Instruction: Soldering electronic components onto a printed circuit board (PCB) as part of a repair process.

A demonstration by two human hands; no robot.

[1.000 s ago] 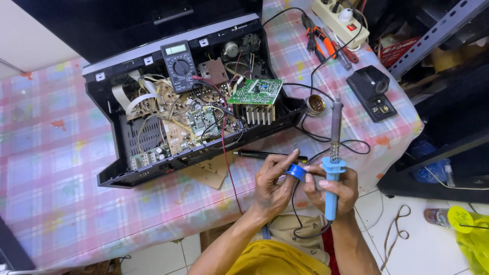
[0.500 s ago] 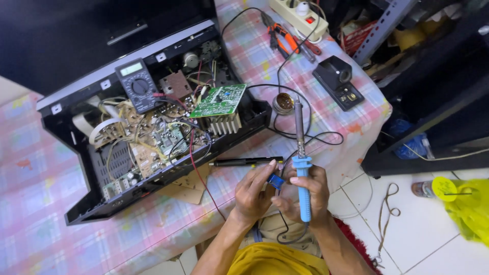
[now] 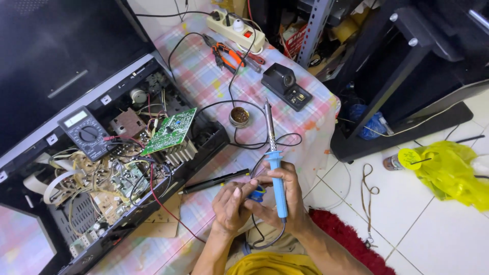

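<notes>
Bench [image 3: 214, 86] under a plaid cloth. Open chassis [image 3: 109, 168] lay on its left part, green board [image 3: 170, 131] propped inside, meter [image 3: 85, 133] on top. Your right hand [image 3: 282, 201] had its grip clamped on the blue iron [image 3: 275, 168], tip pointing away from you. Your left hand [image 3: 229, 206] pinched a small blue thing [image 3: 259, 193] at the bench's near edge, touching your right.

one soldering iron [image 3: 275, 163], one multimeter [image 3: 85, 133], two hands [image 3: 232, 206]
</notes>
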